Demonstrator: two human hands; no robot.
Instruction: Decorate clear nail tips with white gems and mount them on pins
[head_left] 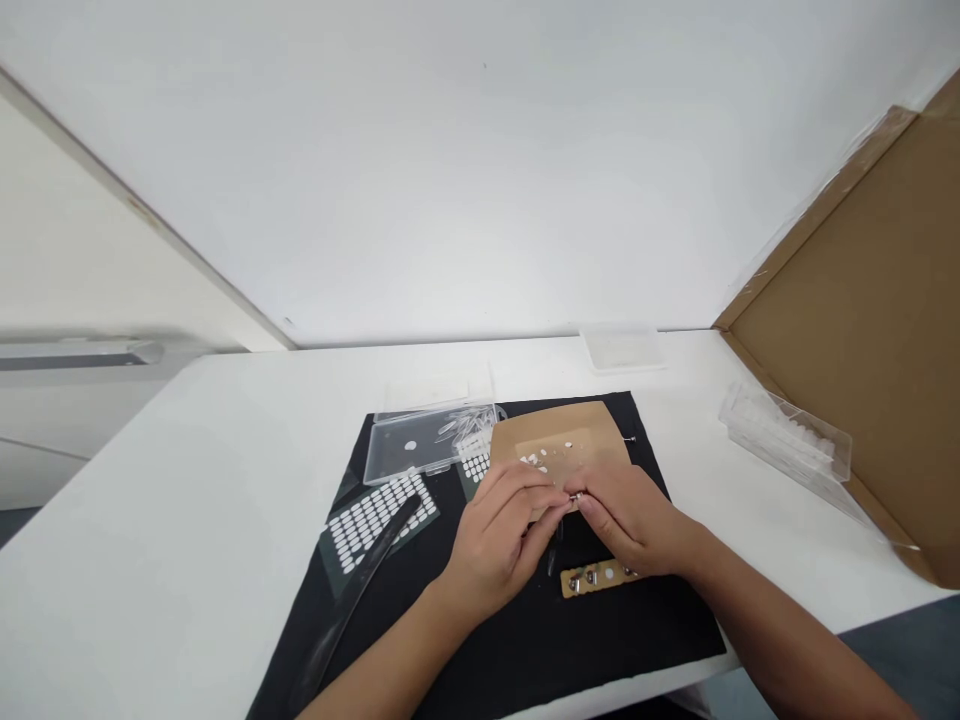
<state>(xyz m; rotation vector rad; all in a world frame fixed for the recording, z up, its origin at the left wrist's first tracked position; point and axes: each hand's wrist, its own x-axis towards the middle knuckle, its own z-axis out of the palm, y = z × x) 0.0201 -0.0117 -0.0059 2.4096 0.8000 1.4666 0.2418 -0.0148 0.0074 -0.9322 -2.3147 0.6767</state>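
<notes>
My left hand point(499, 535) and my right hand point(630, 515) meet with pinched fingertips around a small shiny metal piece point(575, 497). Its exact kind is too small to make out. Just behind the fingers, a tan board point(555, 420) carries several small white bits point(534, 460) and a metal pin point(630, 438) at its right edge. Closer to me lies a tan strip point(592, 578) with round metal pieces on it; its right end is partly covered by my right hand. A dark slim piece point(553, 555) rests below the fingertips.
A black mat point(480, 660) covers part of the white table point(150, 560). On its left are a sheet of white ovals point(375, 515), a curved black bar point(360, 580) and a clear case point(405, 448) with clear slivers. Clear boxes point(787, 435) and cardboard point(862, 330) stand right.
</notes>
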